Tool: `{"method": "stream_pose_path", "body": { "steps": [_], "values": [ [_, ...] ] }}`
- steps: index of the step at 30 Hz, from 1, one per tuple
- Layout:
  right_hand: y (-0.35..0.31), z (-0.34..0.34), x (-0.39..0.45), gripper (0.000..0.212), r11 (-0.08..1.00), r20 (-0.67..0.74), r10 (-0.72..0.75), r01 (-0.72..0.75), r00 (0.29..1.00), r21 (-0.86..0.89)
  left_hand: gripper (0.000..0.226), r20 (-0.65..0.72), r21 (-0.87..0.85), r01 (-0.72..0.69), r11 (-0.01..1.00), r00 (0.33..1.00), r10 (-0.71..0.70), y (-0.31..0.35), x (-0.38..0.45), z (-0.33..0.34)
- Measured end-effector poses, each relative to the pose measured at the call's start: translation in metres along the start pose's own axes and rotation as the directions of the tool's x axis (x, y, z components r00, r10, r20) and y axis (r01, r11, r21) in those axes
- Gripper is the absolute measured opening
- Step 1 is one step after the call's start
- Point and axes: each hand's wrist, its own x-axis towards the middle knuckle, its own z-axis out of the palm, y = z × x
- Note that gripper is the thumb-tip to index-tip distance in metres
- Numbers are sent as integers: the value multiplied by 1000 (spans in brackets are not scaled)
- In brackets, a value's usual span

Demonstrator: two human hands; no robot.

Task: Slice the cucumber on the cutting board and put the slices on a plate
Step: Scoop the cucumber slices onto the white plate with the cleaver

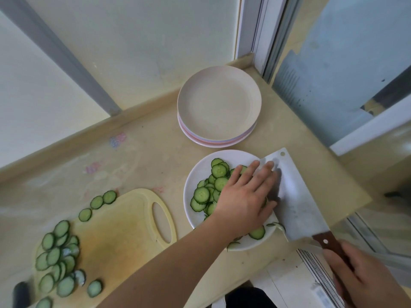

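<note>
A: Where are the round green cucumber slices [58, 262] still to move?
B: On the yellow plastic cutting board [115, 236], at eight o'clock from the white round plate [195, 172].
A: The hands?
B: The left hand [244, 196], fingers straight, pushes slices off the wide steel cleaver [295, 196]. It's nearer the board. The right hand [364, 276] grips the handle.
A: Any words?
B: None.

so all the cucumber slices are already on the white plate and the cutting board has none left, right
Not quite. The head view shows many cucumber slices still lying on the yellow cutting board, mostly along its left side. Only part of the batch is on the white plate, where the left hand rests by the cleaver.
</note>
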Motion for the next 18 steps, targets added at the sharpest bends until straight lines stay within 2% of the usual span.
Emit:
{"method": "stream_pose_path", "body": {
  "steps": [3,7,12,15,18],
  "values": [
    [-2,0,0,37,1000,6,-15,15,1000,8,61,58,48,8,999,998,-10,0,2,-2],
    [1,-1,-2,42,999,-11,-26,26,1000,-26,56,56,132,-20,991,998,13,-2,-3,-1],
    [-4,-6,-5,21,999,-35,-3,5,999,43,48,66,135,-45,990,997,36,-6,-3,-2],
    [-2,-13,-11,18,998,-54,47,-44,997,51,46,68,70,-81,994,995,77,-9,-5,-4],
    [16,-24,-14,54,991,-76,126,-122,989,64,44,-24,-49,-67,997,998,65,-12,-12,-16]
  ]
}}
